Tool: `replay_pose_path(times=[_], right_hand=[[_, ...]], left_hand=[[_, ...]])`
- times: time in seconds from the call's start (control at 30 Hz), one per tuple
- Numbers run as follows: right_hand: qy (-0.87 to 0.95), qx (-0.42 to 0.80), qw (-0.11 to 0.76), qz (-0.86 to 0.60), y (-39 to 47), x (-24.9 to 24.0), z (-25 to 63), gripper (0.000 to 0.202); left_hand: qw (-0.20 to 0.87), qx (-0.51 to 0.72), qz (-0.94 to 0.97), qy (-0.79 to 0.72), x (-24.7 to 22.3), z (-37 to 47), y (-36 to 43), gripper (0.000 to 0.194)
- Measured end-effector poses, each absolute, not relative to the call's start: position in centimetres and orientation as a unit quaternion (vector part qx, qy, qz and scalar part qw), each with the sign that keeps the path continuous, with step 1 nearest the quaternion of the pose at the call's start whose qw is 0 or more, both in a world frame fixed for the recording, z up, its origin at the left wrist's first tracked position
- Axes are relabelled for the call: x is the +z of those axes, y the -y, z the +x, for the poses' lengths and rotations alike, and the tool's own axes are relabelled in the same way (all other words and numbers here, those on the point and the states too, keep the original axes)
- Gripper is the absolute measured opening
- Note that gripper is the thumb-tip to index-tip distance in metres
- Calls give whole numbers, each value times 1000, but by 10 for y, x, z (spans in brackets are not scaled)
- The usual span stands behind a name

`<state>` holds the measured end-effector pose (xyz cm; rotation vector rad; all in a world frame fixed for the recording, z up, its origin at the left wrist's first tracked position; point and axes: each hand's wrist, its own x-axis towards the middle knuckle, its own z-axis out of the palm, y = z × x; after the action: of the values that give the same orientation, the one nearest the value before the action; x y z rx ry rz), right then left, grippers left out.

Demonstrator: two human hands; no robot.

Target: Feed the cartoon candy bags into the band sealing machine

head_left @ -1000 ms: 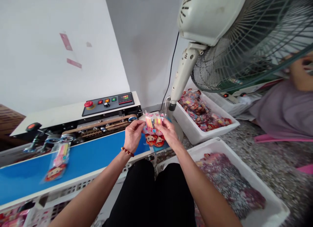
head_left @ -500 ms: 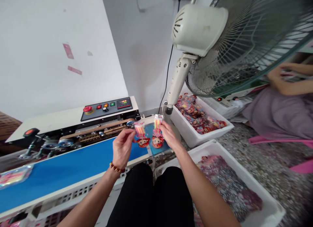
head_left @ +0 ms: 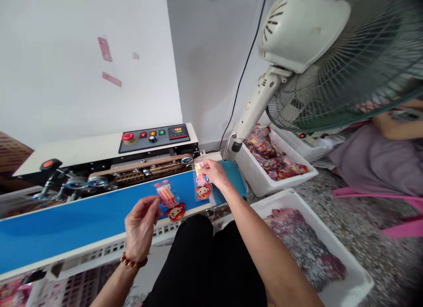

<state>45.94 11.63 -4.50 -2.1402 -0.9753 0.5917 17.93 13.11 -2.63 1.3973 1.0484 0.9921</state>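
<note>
My left hand (head_left: 140, 225), with a beaded bracelet at the wrist, has thumb and forefinger pinched at the left edge of a clear plastic packet (head_left: 170, 202). That packet shows yellow and pink sticks at its top and a printed red-haired cartoon face below. It is over the blue conveyor belt (head_left: 82, 219), slightly tilted. A similar packet (head_left: 202, 186) is in my right hand (head_left: 214, 171), whose fingers close on its upper right part. This second packet is near the belt's right end, just below the sealing machine's rollers (head_left: 187, 160).
Behind the belt is the machine's control panel (head_left: 153, 138). A blue tray (head_left: 235, 177) adjoins the belt's right end. White bins (head_left: 261, 186) of packets stand at the right, below a large fan (head_left: 304, 31). Another person (head_left: 360, 153) sits at far right.
Both hands have moved left with their packets, from the tray area onto the belt. The left packet is now farther from the right one. The packet at the belt's far left is out of view.
</note>
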Motion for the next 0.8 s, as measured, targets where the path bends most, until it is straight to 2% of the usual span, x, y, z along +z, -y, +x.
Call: replay_pose_path(times=[0.23,0.37,0.5,0.6,0.67,0.73,0.8], right_hand=[[388,221,328,-832,-131,-38,450,19],[364,281,367,-808,-132,-31,429,23],[390,284,411,-774,-105,-18,407,6],[416,431,489,-634,-70,-6,395,28],[450,503,503,-540,-49,-2,389,39],[423,513,517,-539,-36,-4,383,39],[376,469,536,-593,-32,-10,379,32]], left_hand=[[556,406,571,-448,-34,170,-131,26],[564,407,568,-440,-32,171,-123,26],[581,382,583,-420,-26,172,-111,27],[598,375,581,-405,-19,177,-105,29],[612,378,570,-397,-14,185,-106,30],[626,374,566,-385,-11,196,-108,31],[639,363,564,-377,-11,211,-113,32]])
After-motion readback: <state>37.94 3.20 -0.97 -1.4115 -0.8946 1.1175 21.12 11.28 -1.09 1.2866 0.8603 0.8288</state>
